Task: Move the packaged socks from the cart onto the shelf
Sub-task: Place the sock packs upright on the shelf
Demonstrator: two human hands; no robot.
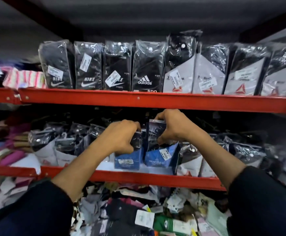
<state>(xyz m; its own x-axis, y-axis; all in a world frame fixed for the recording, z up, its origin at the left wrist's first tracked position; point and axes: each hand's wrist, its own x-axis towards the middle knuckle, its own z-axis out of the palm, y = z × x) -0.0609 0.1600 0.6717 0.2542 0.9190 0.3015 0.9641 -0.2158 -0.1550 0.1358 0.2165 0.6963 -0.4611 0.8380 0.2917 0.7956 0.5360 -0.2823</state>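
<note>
Two sock packs with blue card bottoms stand side by side on the middle red shelf. My left hand grips the top of the left blue pack. My right hand grips the top of the right blue pack, which leans slightly. Both packs hold dark socks in clear plastic. Both of my arms wear dark sleeves.
The upper red shelf carries a row of upright black sock packs and grey-carded packs. More grey-carded packs flank my hands on the middle shelf. Loose mixed socks and tags are heaped below. Pink and striped items lie at left.
</note>
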